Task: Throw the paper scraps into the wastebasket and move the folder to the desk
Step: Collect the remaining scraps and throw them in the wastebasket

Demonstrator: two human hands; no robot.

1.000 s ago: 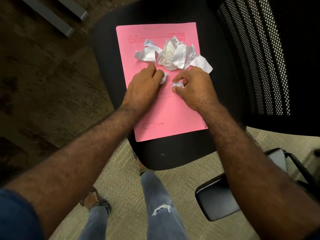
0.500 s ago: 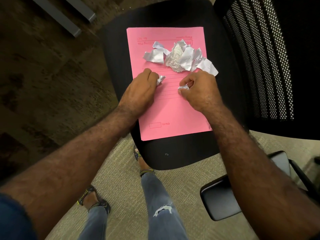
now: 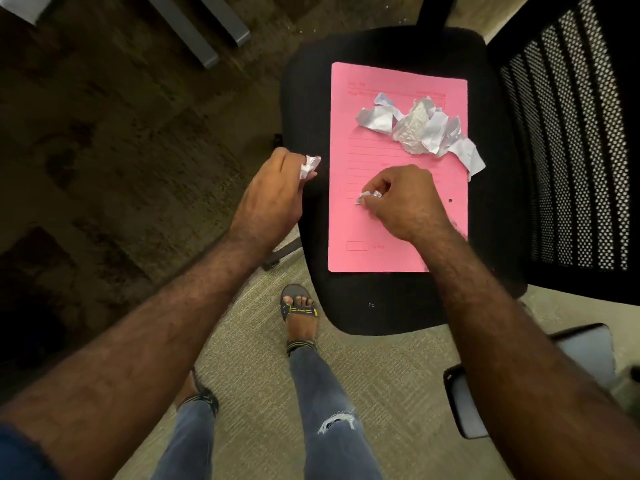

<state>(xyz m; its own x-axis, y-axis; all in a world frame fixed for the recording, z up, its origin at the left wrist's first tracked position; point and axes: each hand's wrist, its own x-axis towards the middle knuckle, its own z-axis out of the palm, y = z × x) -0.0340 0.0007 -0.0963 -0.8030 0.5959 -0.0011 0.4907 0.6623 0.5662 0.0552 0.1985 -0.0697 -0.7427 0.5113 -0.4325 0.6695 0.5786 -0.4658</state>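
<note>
Left hand (image 3: 273, 195) closed on a scrap (image 3: 309, 165), off the folder (image 3: 381, 233) for binning. Right hand (image 3: 403, 202) pinches another scrap (image 3: 369, 196) on it; pile (image 3: 415, 129) just beyond.

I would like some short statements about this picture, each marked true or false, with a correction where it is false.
1. The flat pink paper folder lies on the black padded chair seat. True.
2. The left hand is empty. False: it holds a small crumpled white paper scrap.
3. The right hand pinches a scrap on the folder. True: a tiny white paper scrap.
4. The heap of crumpled white paper scraps lies on the carpet. False: it rests on the folder's far end.
5. The left hand is over the folder. False: it is beside its left edge.
</note>
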